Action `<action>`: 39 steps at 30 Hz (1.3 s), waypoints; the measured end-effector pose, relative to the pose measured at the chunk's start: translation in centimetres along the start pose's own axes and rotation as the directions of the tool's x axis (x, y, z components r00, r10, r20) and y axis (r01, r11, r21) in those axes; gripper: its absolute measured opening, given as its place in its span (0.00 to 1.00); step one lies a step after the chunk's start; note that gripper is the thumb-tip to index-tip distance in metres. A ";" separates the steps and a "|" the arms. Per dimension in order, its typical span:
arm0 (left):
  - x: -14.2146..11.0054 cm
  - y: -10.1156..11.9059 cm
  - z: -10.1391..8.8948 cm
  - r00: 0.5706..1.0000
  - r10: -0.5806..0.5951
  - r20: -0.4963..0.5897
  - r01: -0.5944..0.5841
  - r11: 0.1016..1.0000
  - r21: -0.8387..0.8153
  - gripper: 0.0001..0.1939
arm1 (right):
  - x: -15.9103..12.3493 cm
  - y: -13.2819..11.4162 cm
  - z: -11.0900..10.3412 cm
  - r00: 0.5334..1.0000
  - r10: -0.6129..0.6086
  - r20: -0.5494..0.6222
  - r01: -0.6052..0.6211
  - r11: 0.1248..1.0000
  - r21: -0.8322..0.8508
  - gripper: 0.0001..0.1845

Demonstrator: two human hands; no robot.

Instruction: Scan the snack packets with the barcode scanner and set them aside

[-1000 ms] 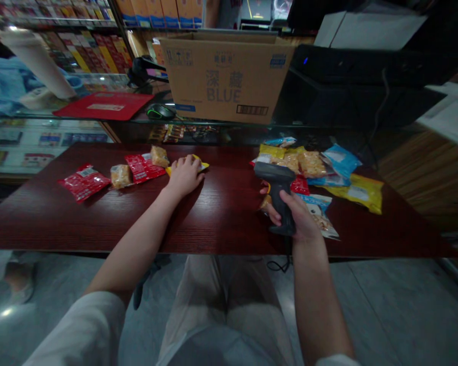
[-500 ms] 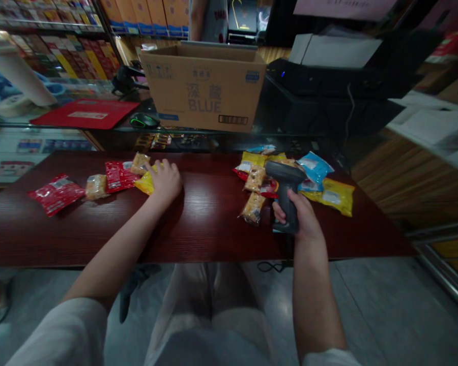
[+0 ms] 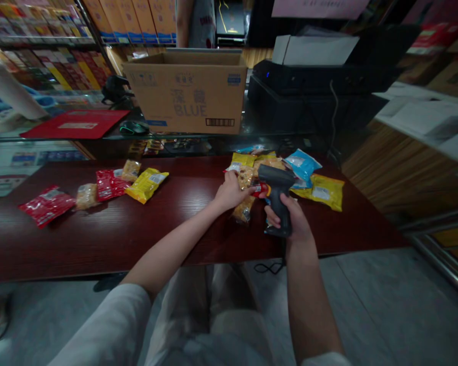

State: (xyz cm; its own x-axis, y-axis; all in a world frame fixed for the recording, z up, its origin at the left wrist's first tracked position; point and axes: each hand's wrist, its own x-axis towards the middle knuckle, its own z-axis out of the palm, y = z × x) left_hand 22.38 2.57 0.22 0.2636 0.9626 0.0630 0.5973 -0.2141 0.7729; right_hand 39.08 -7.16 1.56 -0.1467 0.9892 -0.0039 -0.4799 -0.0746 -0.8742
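Note:
My right hand (image 3: 295,216) is wrapped round the grip of a dark barcode scanner (image 3: 278,190), held upright over the right-hand pile of snacks. At that pile's left side is my left hand (image 3: 229,194), thumb and fingers apart around a clear-wrapped biscuit packet (image 3: 246,177). Another clear-wrapped packet (image 3: 243,211) lies just below it. A red packet (image 3: 260,190) shows between the left thumb and the scanner. Blue (image 3: 303,165) and yellow (image 3: 326,192) packets lie on the right. On the left sit a yellow packet (image 3: 147,185), red packets (image 3: 48,205) and clear-wrapped ones (image 3: 86,196).
The brown wooden table (image 3: 191,183) carries the snacks. Behind it, on a glass counter, stand an open cardboard box (image 3: 187,96), a mouse (image 3: 133,128), a red mat (image 3: 78,124) and black equipment (image 3: 313,101). A cable (image 3: 269,267) hangs at the front edge. Another person (image 3: 196,25) stands behind the box.
My left hand has left the yellow packet on the left and moved right to the other pile. The scanner stays in my right hand; the view has shifted slightly.

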 end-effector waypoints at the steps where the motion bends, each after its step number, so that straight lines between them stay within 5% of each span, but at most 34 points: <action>1: 0.1 -0.1 0.3 1.000 0.004 0.006 -0.004 0.998 -0.055 0.35 | 0.0 0.0 0.1 1.000 -0.012 -0.006 0.012 1.000 0.004 0.25; 7: 1.1 -1.3 -0.9 0.989 -0.128 0.067 0.145 0.865 -0.481 0.20 | 0.0 0.1 0.3 1.000 0.003 -0.020 -0.003 1.000 0.007 0.23; 13: -0.9 -2.4 -6.9 0.905 -0.167 0.390 0.425 0.366 -0.828 0.12 | -0.3 0.0 0.5 0.999 0.034 0.005 -0.033 0.999 -0.032 0.23; 19: -3.4 -4.4 -10.5 0.906 -0.227 0.359 0.384 0.079 -0.920 0.15 | 0.7 -0.2 2.1 0.996 0.076 0.056 -0.072 0.995 -0.066 0.22; 22: -3.7 -5.2 -10.7 0.897 -0.290 0.334 0.358 0.032 -0.933 0.15 | 2.1 0.1 4.0 0.984 0.141 0.109 -0.129 0.986 -0.108 0.23; 26: -3.5 -6.0 -10.6 0.939 -0.247 0.239 0.257 0.043 -0.966 0.15 | 3.6 1.0 5.9 0.959 0.217 0.180 -0.181 0.963 -0.199 0.25; 39: -2.8 -6.0 -9.4 0.942 -0.283 0.181 0.231 0.155 -0.961 0.22 | 2.9 2.2 5.7 0.944 0.282 0.171 -0.226 0.930 -0.289 0.28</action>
State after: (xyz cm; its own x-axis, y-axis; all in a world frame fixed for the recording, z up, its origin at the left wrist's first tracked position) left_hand 10.96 2.76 1.33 0.2164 0.9371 -0.2738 -0.5742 0.3490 0.7406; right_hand 32.71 -5.17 2.42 -0.4215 0.8913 -0.1673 -0.1630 -0.2560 -0.9528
